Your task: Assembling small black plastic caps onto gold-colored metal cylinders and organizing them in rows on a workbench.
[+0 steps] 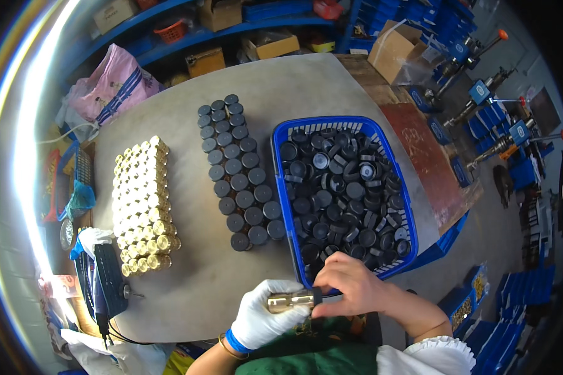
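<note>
My left hand (256, 317), in a white glove with a blue band at the wrist, is closed round a shiny brass-coloured cylinder (284, 301) held sideways above the table's near edge. At the cylinder's right end sits a black round cap (317, 296), pinched by the fingers of my bare right hand (354, 289). How far the cap is on cannot be made out. Just beyond my right hand stands a blue plastic basket (278, 181) heaped with loose black caps (355, 190). Rows of upright black-capped pieces (233, 166) stand left of the basket.
Farther left, brass-coloured cylinders (142, 206) stand in a tight block on the grey table (175, 119). A dark box-shaped device (108, 281) with cables sits at the left edge. Hand presses (478, 94) line the right side, with a cardboard box (397, 51) near them.
</note>
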Available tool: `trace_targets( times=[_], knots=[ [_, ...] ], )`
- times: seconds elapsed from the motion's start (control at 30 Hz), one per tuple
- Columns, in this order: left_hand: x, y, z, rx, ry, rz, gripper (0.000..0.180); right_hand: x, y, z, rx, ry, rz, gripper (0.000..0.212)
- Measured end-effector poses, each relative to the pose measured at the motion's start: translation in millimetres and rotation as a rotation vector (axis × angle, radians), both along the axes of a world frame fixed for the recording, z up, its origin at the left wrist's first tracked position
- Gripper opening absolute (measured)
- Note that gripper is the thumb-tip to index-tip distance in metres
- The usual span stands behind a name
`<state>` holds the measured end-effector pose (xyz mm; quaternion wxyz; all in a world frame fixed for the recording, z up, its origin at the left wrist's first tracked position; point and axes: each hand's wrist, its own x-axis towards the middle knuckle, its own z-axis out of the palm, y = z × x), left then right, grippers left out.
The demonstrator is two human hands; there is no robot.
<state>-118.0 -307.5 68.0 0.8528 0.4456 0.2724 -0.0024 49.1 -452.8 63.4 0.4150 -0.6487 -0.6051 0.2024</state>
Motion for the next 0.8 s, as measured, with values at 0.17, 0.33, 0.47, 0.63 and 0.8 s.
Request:
trace_targets(
  times=[0.17, 0.33, 0.47, 0.63, 0.8],
  knots=[
    [0.4, -3.6, -10.8, 0.632, -0.207, -0.073, 0.043, 12.6, 7.9, -1.9, 0.023, -0.034, 0.054, 0.025],
    [8.5, 5.3, -21.1, 0.929, -0.264, 0.018, 0.055, 29.6, 27.1, -6.0, -0.107, -0.499, -0.19, 0.019],
    [15.9, 2.4, -24.9, 0.738, -0.109, 0.152, 0.064, 33.3, 25.6, -21.0, -0.151, -0.556, -0.102, 0.021],
    [21.2, 5.7, -15.8, 0.261, -0.064, 0.168, 0.043, 11.8, 23.4, 20.1, -0.468, 0.35, -0.295, 0.026],
    [19.4, 5.5, -15.3, -0.016, 0.006, 0.148, 0.034, 17.7, 10.2, 4.3, -0.197, 0.675, -0.009, 0.045]
  ],
)
